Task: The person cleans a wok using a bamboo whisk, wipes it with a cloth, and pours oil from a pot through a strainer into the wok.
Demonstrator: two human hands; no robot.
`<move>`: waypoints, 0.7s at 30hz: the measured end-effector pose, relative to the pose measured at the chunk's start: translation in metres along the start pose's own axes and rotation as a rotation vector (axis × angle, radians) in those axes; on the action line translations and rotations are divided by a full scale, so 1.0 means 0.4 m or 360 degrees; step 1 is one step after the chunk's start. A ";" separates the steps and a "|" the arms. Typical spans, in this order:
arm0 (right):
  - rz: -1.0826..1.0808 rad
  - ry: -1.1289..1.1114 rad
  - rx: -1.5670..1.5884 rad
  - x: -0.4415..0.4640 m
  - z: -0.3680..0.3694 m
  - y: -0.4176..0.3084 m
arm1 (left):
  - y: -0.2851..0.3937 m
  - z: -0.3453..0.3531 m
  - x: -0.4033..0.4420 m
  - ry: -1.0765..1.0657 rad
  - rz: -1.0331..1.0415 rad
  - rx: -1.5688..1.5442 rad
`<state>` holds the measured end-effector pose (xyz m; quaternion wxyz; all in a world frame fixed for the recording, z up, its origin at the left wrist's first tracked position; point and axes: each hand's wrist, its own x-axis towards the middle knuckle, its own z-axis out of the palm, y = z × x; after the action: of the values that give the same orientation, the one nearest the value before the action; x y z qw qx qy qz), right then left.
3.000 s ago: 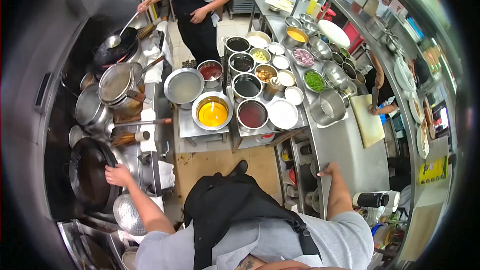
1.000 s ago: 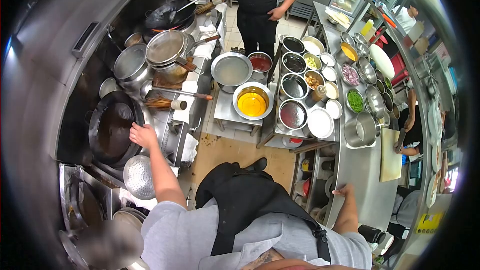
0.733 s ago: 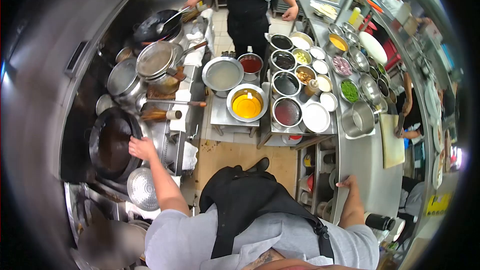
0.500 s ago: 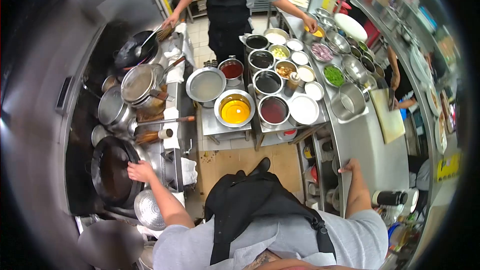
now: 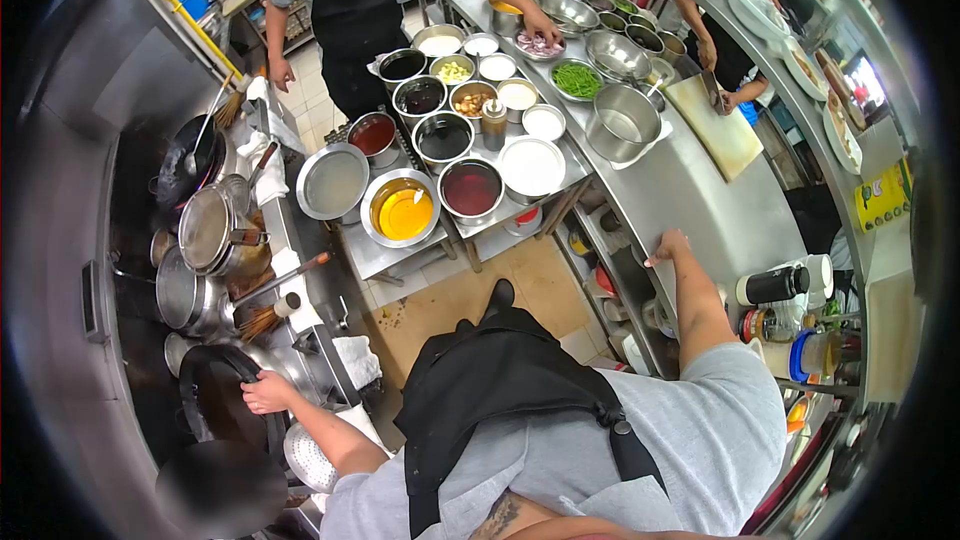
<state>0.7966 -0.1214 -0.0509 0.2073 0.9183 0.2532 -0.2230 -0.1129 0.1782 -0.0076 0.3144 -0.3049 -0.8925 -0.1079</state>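
At the lower left, my left hand has its fingers closed over the near rim of a dark wok, which sits on the stove with a brownish inside. A perforated strainer lies just below that forearm. My right hand rests on the edge of the steel counter and holds nothing. Its fingers are stretched along the edge, partly hard to make out.
Pots of sauces, including a bowl of yellow oil and a dark red pot, stand ahead. Across from me a co-worker reaches to sliced onions. Another person's hands hold a cleaver over a cutting board.
My view has swung to the right. The co-worker's one hand has left the far wok's ladle area and hangs down; the other moved from the orange container to the onions. My hands stay placed.
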 end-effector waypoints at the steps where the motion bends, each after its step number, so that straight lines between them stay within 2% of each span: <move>1: 0.0047 0.0011 0.0053 -0.009 -0.006 -0.002 | 0.002 0.000 0.001 -0.0009 -0.0012 0.0008; 11: 0.0028 -0.0069 0.0020 0.009 -0.014 -0.005 | -0.002 0.010 0.002 -0.0005 -0.0010 0.0020; 13: 0.0082 -0.0320 0.0126 0.016 -0.025 -0.006 | 0.003 0.002 0.000 -0.0006 -0.0014 0.0021; 17: 0.0055 -0.0328 0.0120 0.010 -0.016 -0.008 | -0.004 0.015 0.001 0.0029 0.0020 0.0025; 21: 0.0012 -0.0163 0.0072 0.019 -0.007 -0.004 | -0.003 0.017 0.002 0.0029 0.0000 0.0027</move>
<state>0.8022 -0.1158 -0.0529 0.2000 0.9110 0.2338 -0.2746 -0.1175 0.1805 -0.0122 0.3251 -0.3014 -0.8904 -0.1031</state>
